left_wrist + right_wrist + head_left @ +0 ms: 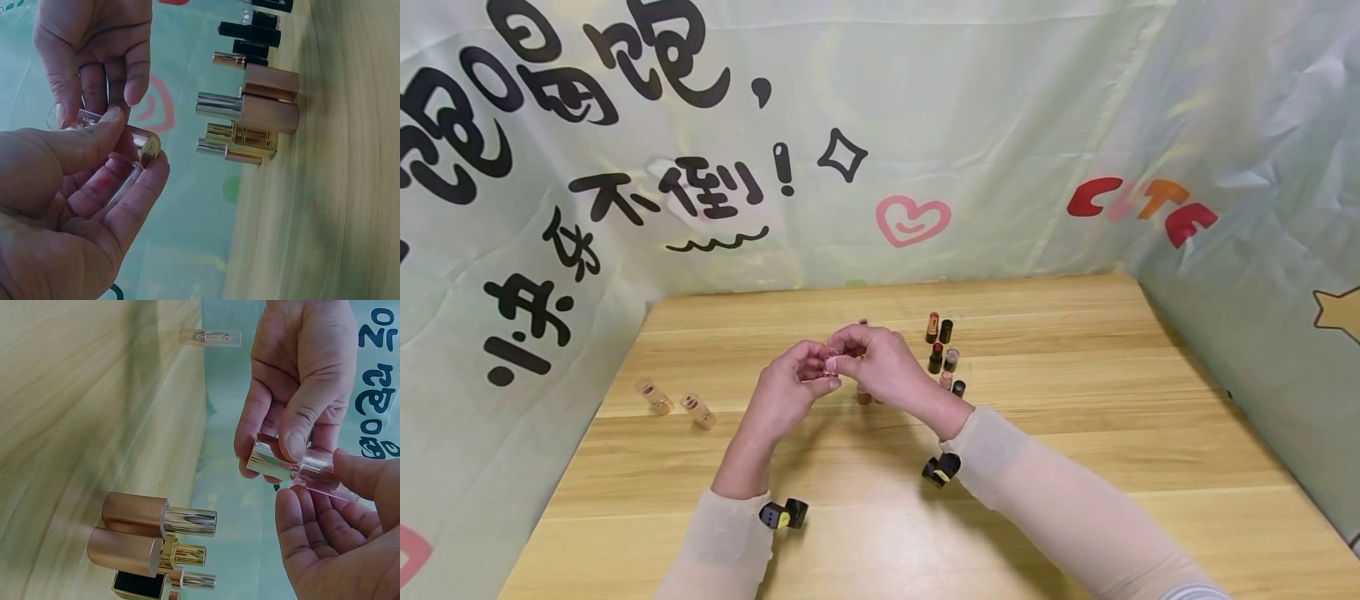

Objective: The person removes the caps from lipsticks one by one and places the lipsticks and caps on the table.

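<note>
Both hands meet above the table's middle around one small lipstick (270,460) with a shiny rose-gold base and a clear cap (317,474). My left hand (786,392) pinches the base between thumb and fingers. At the other end, the thumb and fingers of my right hand (887,367) pinch the clear cap. In the left wrist view the round base end (150,149) points toward the table side, and dark lettering shows on the tube. Behind the hands stand lipsticks with rose-gold cases (269,114) and silver or gold inner tubes, partly hidden in the head view.
Right of the hands stand an uncapped red lipstick (936,358), an orange-toned lipstick (932,327), a black cap (946,331) and several similar pieces. Two clear-capped lipsticks, one (655,396) beside the other (698,411), are on the left. A printed cloth (1000,125) surrounds the wooden table (1150,433).
</note>
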`<state>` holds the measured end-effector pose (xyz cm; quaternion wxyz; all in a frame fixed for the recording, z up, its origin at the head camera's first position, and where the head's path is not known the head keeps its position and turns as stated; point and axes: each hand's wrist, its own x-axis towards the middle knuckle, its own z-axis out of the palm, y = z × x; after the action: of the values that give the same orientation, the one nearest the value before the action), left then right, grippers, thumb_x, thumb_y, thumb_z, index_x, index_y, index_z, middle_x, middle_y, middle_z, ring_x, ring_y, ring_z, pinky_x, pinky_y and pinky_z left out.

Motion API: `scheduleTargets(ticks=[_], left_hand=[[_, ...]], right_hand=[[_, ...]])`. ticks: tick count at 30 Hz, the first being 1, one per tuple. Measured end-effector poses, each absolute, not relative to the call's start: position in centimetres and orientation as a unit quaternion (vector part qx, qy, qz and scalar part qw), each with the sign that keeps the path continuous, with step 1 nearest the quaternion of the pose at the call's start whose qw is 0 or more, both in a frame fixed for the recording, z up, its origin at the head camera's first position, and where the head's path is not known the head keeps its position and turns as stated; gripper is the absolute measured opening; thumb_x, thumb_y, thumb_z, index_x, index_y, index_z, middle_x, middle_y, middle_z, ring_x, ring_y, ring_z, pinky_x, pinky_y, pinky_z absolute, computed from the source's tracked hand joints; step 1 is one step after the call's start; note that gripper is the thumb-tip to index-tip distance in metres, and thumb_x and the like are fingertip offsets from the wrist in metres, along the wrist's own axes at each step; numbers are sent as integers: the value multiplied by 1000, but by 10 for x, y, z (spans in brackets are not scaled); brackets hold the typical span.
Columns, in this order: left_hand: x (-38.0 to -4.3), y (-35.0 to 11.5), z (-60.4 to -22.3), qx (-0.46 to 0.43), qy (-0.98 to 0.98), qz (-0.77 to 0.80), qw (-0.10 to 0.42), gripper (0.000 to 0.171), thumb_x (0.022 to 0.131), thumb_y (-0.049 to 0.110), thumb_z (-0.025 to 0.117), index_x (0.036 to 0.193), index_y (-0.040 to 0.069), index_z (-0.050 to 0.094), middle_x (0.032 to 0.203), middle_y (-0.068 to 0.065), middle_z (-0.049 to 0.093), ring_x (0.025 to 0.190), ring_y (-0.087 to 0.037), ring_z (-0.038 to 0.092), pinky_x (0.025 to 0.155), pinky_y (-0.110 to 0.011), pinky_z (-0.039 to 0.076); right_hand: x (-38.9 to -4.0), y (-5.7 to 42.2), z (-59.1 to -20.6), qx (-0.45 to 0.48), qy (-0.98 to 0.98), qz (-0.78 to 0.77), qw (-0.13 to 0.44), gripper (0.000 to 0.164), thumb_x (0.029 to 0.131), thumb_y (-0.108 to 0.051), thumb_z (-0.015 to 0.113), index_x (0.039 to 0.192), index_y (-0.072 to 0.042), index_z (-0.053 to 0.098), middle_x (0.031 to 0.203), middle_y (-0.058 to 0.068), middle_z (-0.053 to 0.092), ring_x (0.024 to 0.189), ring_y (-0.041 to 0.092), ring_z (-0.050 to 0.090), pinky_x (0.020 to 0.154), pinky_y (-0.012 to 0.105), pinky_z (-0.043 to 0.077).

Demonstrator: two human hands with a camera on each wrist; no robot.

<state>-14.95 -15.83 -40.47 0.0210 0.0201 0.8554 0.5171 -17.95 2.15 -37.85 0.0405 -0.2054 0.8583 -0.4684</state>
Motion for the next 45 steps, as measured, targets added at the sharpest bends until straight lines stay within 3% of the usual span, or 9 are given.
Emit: scheduleTargets(ticks=[8,15,24,30,36,45], left_hand=[[-153,-164,-400,-2,874,486,19,50,95,13,79,140,14,58,124,-5,75,116,-25,71,94,-44,60],[-170,-182,-397,-52,893,447,-25,30,98,18,77,127,13,71,125,-11,75,120,-32,68,95,-48,58],[-204,-195,-411,-92,877,468,-56,30,97,18,78,123,7,69,122,-14,74,114,-31,70,98,-46,56],[-220,-196,-427,-100,885,450,-57,31,96,16,79,123,4,69,117,-16,72,110,-32,70,95,-45,55],[-233,-200,-436,-103,886,450,-52,28,95,9,79,120,3,70,114,-15,71,108,-32,70,95,-44,54],[-247,-197,-447,-89,892,440,-53,24,92,6,79,115,4,71,108,-13,72,103,-29,68,97,-44,52]], right_hand=[[-188,20,-372,-217,848,-482,23,23,98,-19,78,119,-15,71,107,-1,77,101,17,73,87,34,61],[-218,16,-357,-223,862,-455,-4,22,99,-22,77,118,-14,70,107,0,74,101,16,70,87,35,59],[-254,4,-361,-233,909,-346,20,32,102,-23,71,131,-10,71,104,2,74,90,17,67,81,35,57],[-264,-10,-372,-274,937,-214,21,33,104,-23,68,135,-11,71,113,2,76,104,18,68,97,37,55],[-271,-28,-383,-313,944,-109,3,32,103,-22,69,134,-12,71,132,2,74,127,22,67,122,40,41],[-280,-38,-401,-292,955,-43,13,21,103,-25,69,119,-14,73,115,1,78,107,23,72,102,39,54]])
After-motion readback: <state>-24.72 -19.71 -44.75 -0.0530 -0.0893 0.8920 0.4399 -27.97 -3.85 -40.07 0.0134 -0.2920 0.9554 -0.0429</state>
